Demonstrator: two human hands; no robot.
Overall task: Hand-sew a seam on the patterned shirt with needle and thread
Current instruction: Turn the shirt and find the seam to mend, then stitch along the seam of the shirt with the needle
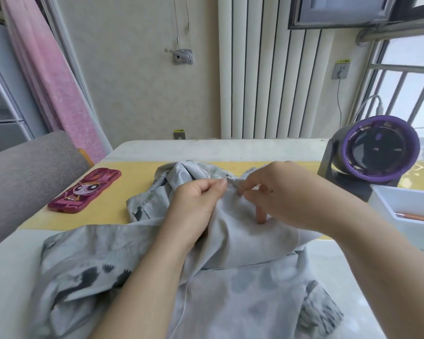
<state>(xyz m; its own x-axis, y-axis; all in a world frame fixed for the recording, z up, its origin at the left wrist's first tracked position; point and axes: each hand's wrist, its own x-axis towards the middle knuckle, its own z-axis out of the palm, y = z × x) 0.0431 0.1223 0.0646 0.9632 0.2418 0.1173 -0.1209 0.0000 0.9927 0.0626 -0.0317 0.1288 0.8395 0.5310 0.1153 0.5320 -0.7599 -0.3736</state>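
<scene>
Patterned grey shirt point(230, 289): spread rumpled over the white-and-yellow desk point(108, 211); near half flat, far part gathered into a raised fold under both hands.
Left hand point(194, 206): on top of the shirt, at the left side of the raised fold; fingers curled, thumb and fingertips pinching the fabric edge just beside the needle.
Right hand point(287, 194): on top of the shirt, at the right side of the same fold; thumb and forefinger closed on the thin steel needle point(236, 185), one lower finger pressed down into the cloth.
Needle: slanted across the fold's edge between the two pinches; whether through the cloth, too small to tell.
White thread point(186, 299): thin line trailing down over the shirt's near half.
Step in hand: likely mid-stitch on the seam, needle set at the held fold.
Next move: probably pushing the needle through, regripping it and drawing the thread snug; calls for a taut fold and left fingertips out of the point's path.
Risk: slack thread snagging on rumpled cloth, or puckering if pulled hard.
Pink cartoon-printed phone case point(83, 190): flat on the desk, left of the shirt, apart from it.
Purple-rimmed round desk fan point(375, 152): right of the shirt's far part.
White rectangular tray point(402, 204): right of the shirt, nearer than the fan.
</scene>
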